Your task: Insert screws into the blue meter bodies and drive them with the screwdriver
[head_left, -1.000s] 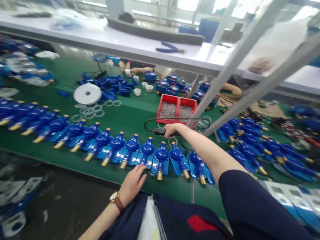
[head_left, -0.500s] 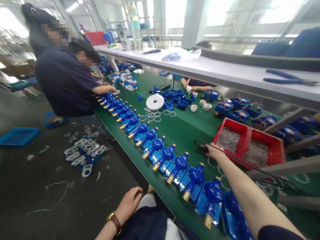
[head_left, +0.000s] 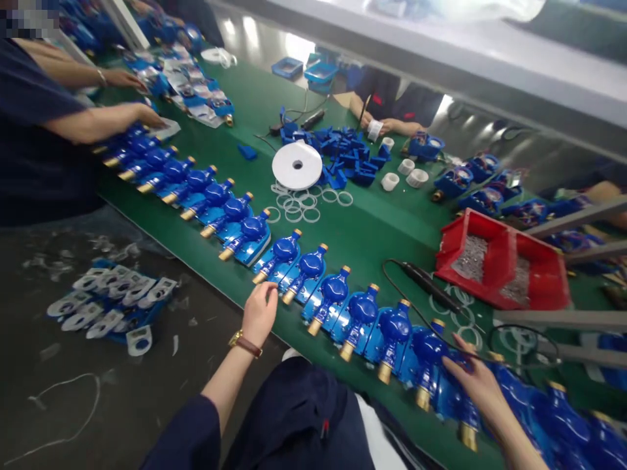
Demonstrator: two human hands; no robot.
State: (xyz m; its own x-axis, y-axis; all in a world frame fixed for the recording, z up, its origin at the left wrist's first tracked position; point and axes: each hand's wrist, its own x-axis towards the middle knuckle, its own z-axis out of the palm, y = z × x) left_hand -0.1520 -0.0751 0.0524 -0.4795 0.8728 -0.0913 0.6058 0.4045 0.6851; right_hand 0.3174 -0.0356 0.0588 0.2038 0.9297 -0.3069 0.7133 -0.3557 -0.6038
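Note:
A long row of blue water meters [head_left: 333, 290] with brass ends lies along the near edge of the green table [head_left: 372, 235]. My left hand [head_left: 258, 312] rests at the table's edge, fingers curled, by the brass end of one meter [head_left: 280, 254]. My right hand [head_left: 477, 382] lies on a meter [head_left: 431, 356] further right, fingers wrapped over it. A black pen-shaped tool [head_left: 431, 285] with a cable lies on the table, apart from both hands.
A red bin [head_left: 502, 261] of small metal parts stands at right. A white tape roll [head_left: 296, 165], loose rings and blue caps [head_left: 343, 147] lie mid-table. Co-workers' hands [head_left: 142, 117] work at left and across the table. White and blue parts [head_left: 110, 303] litter the floor.
My right hand let go of the black tool and came back onto a meter in the row. My left hand rose from my lap to the table's edge. The view swung down.

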